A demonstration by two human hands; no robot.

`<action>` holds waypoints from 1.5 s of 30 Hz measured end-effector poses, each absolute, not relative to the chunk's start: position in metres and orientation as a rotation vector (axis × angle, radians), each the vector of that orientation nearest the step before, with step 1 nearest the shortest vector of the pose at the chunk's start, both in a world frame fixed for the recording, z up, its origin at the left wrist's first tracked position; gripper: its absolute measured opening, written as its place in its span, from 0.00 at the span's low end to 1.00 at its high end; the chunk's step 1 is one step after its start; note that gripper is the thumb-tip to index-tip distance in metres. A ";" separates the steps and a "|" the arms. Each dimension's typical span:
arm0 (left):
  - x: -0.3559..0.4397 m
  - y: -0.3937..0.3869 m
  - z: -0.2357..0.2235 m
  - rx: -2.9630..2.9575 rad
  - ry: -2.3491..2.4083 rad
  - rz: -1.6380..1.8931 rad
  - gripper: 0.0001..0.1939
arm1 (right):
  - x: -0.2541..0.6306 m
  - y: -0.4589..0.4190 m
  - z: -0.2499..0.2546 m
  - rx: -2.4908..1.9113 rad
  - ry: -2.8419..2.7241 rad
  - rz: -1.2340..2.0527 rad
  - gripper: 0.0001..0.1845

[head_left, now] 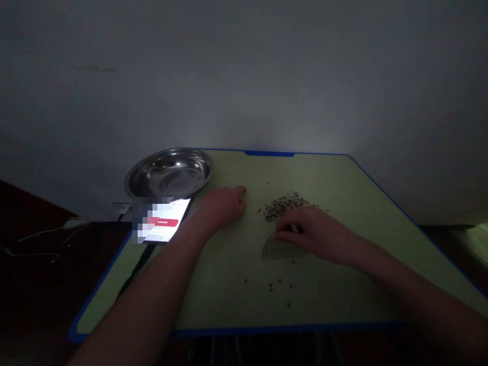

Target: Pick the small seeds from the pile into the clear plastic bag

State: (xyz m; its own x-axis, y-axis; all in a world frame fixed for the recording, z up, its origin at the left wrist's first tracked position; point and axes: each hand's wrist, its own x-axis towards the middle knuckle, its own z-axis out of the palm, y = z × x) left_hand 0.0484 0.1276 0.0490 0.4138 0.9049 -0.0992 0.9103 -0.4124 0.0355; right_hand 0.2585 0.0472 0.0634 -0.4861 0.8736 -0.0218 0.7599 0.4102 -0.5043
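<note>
My left hand [226,202] rests on the table, left of a loose pile of small dark seeds or beans [284,203]. Its index finger and thumb point right with a small gap between them, and nothing shows there; the other fingers are mostly hidden. Just below the pile, my right hand [305,229] has its fingers closed at the upper edge of a clear, rounded piece like a protractor [271,249]. Part of that piece is under the hand. Several stray dark bits [280,280] lie nearer the table's front edge.
A shiny steel basin [171,175] stands at the back left of the pale green table [229,305] with its blue rim. In front of the basin, a phone [168,223] with a lit screen lies beside my left forearm. White cables [64,226] run off left. A wall rises behind.
</note>
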 end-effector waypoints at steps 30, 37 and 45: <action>0.050 0.128 0.050 2.578 1.656 -0.101 0.26 | 0.233 0.029 0.074 -1.095 -2.712 0.847 0.08; 0.048 0.129 0.049 2.577 1.651 -0.101 0.26 | 0.258 0.027 0.061 -1.384 -2.451 0.767 0.07; 0.050 0.129 0.050 2.587 1.672 -0.113 0.26 | 0.246 0.005 0.046 -1.298 -2.412 1.014 0.08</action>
State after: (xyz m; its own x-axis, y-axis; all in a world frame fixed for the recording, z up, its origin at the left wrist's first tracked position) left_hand 0.0499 0.1286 0.0504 0.4097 0.9074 -0.0934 0.9118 -0.4106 0.0099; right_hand 0.2463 0.0053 0.0460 -0.5856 0.8010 -0.1242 0.6491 0.3717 -0.6637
